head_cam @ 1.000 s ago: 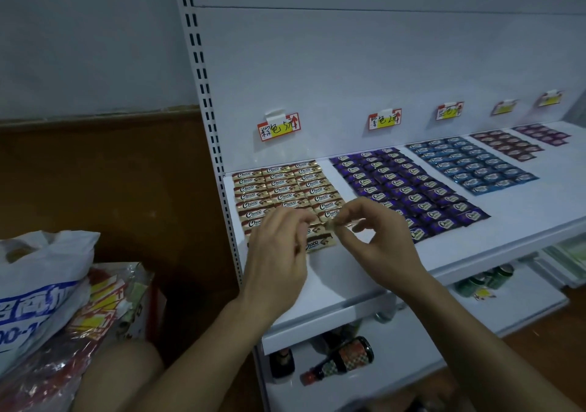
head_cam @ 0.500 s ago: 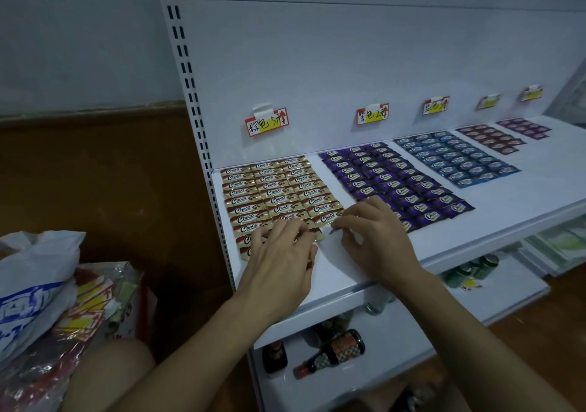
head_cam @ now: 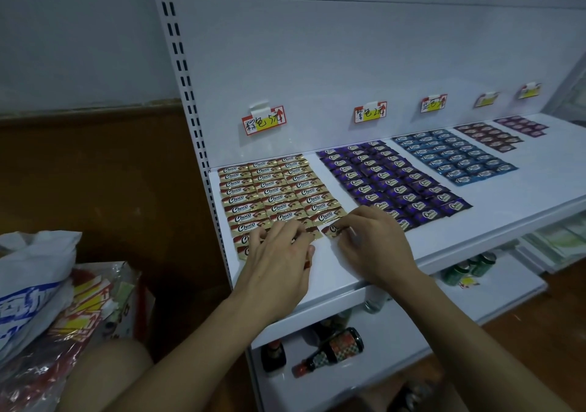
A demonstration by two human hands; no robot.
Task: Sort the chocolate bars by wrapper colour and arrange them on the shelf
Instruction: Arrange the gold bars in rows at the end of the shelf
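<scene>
The right grip [head_cam: 371, 243] pinches one end of a gold-and-brown foil-wrapped chocolate bar [head_cam: 331, 229]. The bar lies flat on the white metal shelf [head_cam: 475, 221] just left of that grip's fingertips, at the front of the block of gold-and-brown bars [head_cam: 272, 189]. The left grip [head_cam: 279, 259] sits just beside it, its bent fingers over the front bars of the same block. The hand hides them, so I cannot tell whether it holds one or only presses down. The likeliest slip is a crooked front row: the wrappers look slick and light, so a nudge from either grip could slide neighbouring bars out of line or onto each other. Just behind and to the right of the right grip lies the block of purple-wrapped bars [head_cam: 387, 183], its nearest bars partly under the hand. A careless pull-back could drag one into the gold block and mix the colours. A sweep toward the person might also carry a front bar off the shelf edge. The block of blue-wrapped bars [head_cam: 456, 155], well to the right of both grips, seems at little risk.
</scene>
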